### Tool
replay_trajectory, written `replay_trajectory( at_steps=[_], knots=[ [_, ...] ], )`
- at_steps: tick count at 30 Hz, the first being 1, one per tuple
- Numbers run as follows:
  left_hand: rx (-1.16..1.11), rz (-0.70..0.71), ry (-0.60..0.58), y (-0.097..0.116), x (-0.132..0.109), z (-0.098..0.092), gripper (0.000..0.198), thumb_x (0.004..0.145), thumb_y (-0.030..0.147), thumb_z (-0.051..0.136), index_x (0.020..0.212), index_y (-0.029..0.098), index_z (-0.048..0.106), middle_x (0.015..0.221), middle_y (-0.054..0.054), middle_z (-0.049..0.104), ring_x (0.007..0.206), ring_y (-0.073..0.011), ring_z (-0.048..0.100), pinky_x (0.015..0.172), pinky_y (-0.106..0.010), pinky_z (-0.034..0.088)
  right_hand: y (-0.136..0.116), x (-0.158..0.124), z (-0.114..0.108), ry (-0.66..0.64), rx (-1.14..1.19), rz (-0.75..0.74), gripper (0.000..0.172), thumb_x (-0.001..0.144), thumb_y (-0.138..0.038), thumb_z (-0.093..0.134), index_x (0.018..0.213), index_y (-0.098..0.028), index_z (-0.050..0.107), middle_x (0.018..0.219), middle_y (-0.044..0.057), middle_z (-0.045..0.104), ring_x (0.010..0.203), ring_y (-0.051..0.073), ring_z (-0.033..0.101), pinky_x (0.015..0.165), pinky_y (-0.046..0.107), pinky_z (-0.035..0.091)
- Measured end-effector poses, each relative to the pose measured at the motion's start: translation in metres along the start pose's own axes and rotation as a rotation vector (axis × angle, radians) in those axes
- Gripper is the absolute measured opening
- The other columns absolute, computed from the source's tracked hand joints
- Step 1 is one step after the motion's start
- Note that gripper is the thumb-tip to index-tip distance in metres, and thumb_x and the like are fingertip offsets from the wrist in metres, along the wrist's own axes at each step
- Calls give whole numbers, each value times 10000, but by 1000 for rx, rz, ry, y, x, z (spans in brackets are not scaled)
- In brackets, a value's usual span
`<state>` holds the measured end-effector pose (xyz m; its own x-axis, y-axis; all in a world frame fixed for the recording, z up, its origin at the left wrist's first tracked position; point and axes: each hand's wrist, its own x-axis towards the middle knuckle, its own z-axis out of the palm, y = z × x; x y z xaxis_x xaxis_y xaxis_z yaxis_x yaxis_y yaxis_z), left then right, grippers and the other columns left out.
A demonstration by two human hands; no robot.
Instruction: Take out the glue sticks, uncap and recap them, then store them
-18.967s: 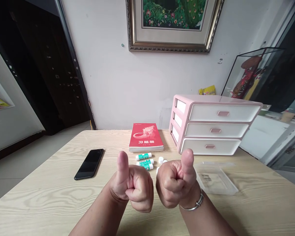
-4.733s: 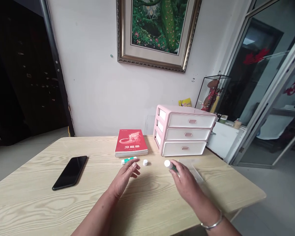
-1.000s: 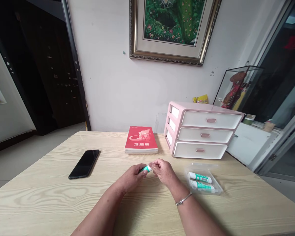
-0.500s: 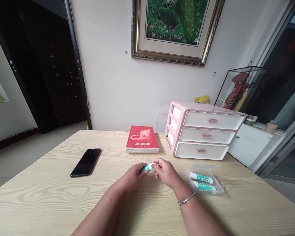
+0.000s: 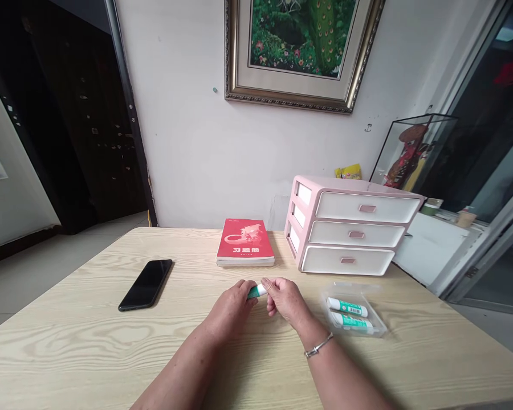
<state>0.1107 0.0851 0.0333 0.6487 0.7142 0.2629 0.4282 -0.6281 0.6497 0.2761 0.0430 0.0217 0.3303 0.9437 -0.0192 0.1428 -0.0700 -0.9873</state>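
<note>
A green and white glue stick [image 5: 256,291] is held between my two hands above the wooden table [image 5: 81,336]. My left hand [image 5: 234,302] is closed round its green body. At its white end, the thumb and fingers of my right hand [image 5: 285,299] pinch the tip. Right of my right hand lies a clear plastic case [image 5: 380,329] with its lid open. Inside it are two more glue sticks, an upper one [image 5: 347,307] and a lower one [image 5: 353,322], side by side.
A black phone [image 5: 146,285] lies on the left of the table. Red-covered books [image 5: 245,240] are stacked beyond my hands. The pink and white drawer unit [image 5: 354,233] stands at the back right, with a yellow packet [image 5: 349,171] behind it.
My right thumb has shifted onto the white end of the glue stick, and my left fingers wrap further over its body. The view has shifted slightly.
</note>
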Motion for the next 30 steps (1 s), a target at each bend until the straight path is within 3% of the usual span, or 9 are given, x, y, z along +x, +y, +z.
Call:
replay_trajectory(
  at_steps=[4, 7, 10, 14, 16, 24, 30],
  knots=[
    [-70, -31, -14, -2, -2, 2, 241, 844, 260, 515, 1076, 230, 569, 975, -49, 660, 865, -223, 593, 729, -285, 366, 0, -1, -1, -13, -30, -22, 504, 768, -695, 592, 734, -194, 551, 441, -44, 525, 363, 124, 503, 352, 231, 421],
    [-153, -54, 2, -3, -2, 2, 256, 834, 282, 524, 1082, 228, 561, 893, -28, 654, 793, -201, 573, 697, -267, 357, -1, -3, -3, -74, -34, -139, 517, 821, -703, 527, 769, -190, 559, 454, -45, 524, 387, 111, 495, 409, 224, 426],
    [-319, -137, 18, -4, 0, 0, 194, 832, 371, 534, 890, 198, 599, 748, -6, 601, 699, -178, 523, 638, -253, 344, -1, -4, -3, -124, 29, -202, 567, 869, -716, 431, 886, -172, 592, 477, -39, 530, 418, 121, 507, 439, 230, 427],
    [-616, -303, 87, -3, 1, -6, 507, 830, 660, 470, 667, 183, 524, 562, 23, 477, 523, -131, 405, 531, -249, 303, -2, -3, -4, -44, 68, -195, 639, 873, -728, 389, 999, -139, 600, 457, -45, 508, 404, 132, 482, 416, 235, 403],
    [-671, -331, 127, -2, 1, -9, 551, 823, 700, 454, 610, 193, 477, 503, 35, 434, 473, -114, 363, 509, -250, 288, -2, -3, -4, -21, 42, -207, 625, 877, -714, 395, 987, -136, 604, 446, -51, 492, 399, 127, 462, 416, 232, 389],
    [-818, -379, 185, -6, 3, -3, 491, 828, 610, 432, 552, 204, 448, 466, 37, 417, 393, -98, 328, 452, -264, 264, 0, -14, 7, -81, -62, -324, 495, 920, -615, 449, 968, -161, 638, 533, -47, 493, 482, 115, 467, 495, 236, 389],
    [-907, -325, 240, -6, 1, -1, 442, 828, 528, 458, 522, 211, 419, 430, 41, 387, 402, -106, 336, 453, -263, 283, -1, -34, 30, -36, -137, -506, 330, 953, -458, 508, 1116, -194, 620, 859, 35, 653, 732, 148, 586, 697, 272, 469]
  ],
)
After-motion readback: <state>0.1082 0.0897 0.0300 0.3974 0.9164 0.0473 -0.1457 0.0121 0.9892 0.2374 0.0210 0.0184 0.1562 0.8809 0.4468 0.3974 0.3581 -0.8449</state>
